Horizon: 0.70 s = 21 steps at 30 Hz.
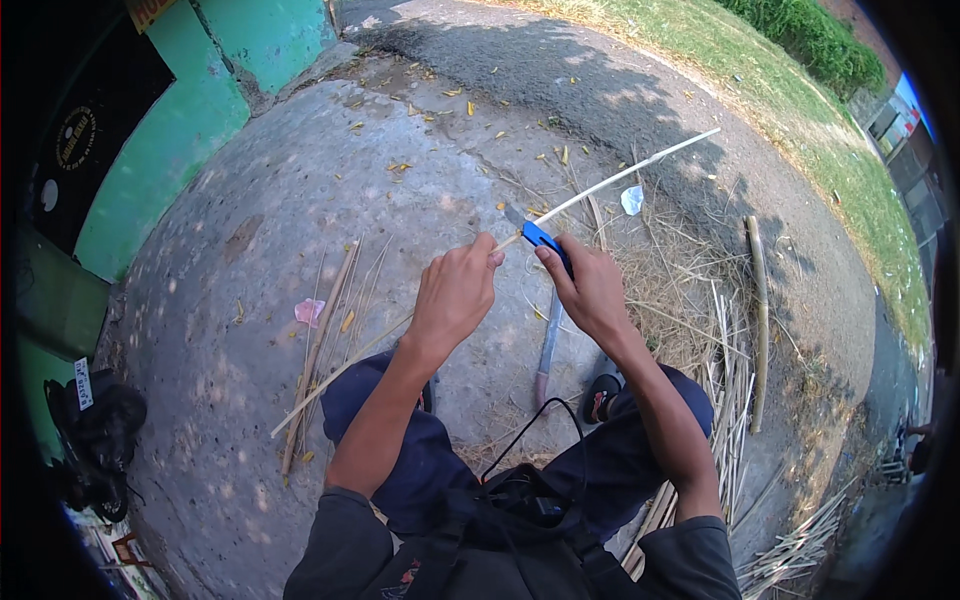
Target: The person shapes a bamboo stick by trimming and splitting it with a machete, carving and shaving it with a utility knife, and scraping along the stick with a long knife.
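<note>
My left hand (456, 296) is closed around a long, pale bamboo strip (640, 167). The strip slants across in front of me, from beside my left knee to the far right. In my right hand (594, 286) is a blue utility knife (543, 243), its thumb lying along the handle. The knife's blade (514, 215) is out and crosses the strip just beyond my left fingers. Whether the edge bites into the strip, I cannot tell. Between my feet a long-bladed knife (549, 345) lies on the concrete, its handle toward me.
Several sticks (330, 345) lie by my left leg. On the right are dry shavings (670, 290), a heap of split strips (728, 385) and a thick pole (758, 320). Scraps of pink paper (309, 311) and white paper (632, 200) are on the ground. A green wall (170, 170) stands at left.
</note>
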Motion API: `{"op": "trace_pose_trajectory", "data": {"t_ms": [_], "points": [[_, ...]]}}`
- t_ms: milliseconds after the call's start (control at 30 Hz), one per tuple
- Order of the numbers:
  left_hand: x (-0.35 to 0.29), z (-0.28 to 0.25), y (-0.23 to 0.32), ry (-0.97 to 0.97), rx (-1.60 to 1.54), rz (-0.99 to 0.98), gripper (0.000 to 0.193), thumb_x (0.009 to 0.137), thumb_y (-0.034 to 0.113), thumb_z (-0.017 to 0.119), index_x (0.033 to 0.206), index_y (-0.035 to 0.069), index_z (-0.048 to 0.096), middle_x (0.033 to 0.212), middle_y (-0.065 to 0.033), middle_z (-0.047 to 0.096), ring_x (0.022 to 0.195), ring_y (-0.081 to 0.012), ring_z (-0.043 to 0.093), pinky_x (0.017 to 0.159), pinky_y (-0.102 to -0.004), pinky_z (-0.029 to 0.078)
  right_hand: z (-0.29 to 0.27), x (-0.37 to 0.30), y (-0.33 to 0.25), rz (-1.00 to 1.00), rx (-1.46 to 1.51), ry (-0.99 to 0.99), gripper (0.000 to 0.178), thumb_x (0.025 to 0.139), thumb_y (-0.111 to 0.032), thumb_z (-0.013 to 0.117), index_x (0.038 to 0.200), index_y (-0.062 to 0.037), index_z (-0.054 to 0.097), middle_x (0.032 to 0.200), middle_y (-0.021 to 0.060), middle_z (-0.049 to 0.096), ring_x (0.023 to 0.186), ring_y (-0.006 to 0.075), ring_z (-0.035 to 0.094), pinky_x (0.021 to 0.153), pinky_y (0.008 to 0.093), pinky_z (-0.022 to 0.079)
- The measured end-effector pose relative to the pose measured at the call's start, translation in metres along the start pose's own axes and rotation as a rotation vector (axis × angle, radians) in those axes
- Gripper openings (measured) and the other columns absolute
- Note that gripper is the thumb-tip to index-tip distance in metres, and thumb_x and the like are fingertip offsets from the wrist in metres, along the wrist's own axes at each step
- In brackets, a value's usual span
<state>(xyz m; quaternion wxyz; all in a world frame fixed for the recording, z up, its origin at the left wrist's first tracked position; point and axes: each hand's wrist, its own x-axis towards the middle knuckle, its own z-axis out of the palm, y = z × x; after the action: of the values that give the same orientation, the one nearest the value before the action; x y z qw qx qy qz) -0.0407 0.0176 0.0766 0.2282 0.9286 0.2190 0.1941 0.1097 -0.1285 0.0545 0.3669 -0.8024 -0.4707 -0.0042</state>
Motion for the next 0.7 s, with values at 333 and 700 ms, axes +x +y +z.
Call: {"op": "trace_pose_trajectory", "data": {"t_ms": [333,700], "points": [[-0.005,-0.010,-0.004,-0.019,-0.202,-0.027,0.028,0.107,0.021,0.050,0.098,0.001,0.068,0.081,-0.0190,0.071,0.080,-0.0415,0.069,0.072,-0.0486,0.050,0.016,0.000,-0.003,-0.029,0.027,0.032,0.042,0.106,-0.043,0.056,0.091,-0.0041,0.055,0.067,0.0187,0.063,0.060,0.0411,0.063,0.056,0.0502,0.045],[-0.012,-0.022,-0.003,0.026,-0.266,-0.006,0.029,0.107,0.022,0.051,0.094,0.001,0.066,0.060,-0.0141,0.056,0.055,-0.0284,0.057,0.059,-0.0418,0.042,0.001,0.008,0.017,0.040,-0.040,0.151,0.040,0.108,-0.040,0.052,0.092,-0.0038,0.054,0.062,0.0210,0.058,0.059,0.0436,0.062,0.055,0.0522,0.043]]}}
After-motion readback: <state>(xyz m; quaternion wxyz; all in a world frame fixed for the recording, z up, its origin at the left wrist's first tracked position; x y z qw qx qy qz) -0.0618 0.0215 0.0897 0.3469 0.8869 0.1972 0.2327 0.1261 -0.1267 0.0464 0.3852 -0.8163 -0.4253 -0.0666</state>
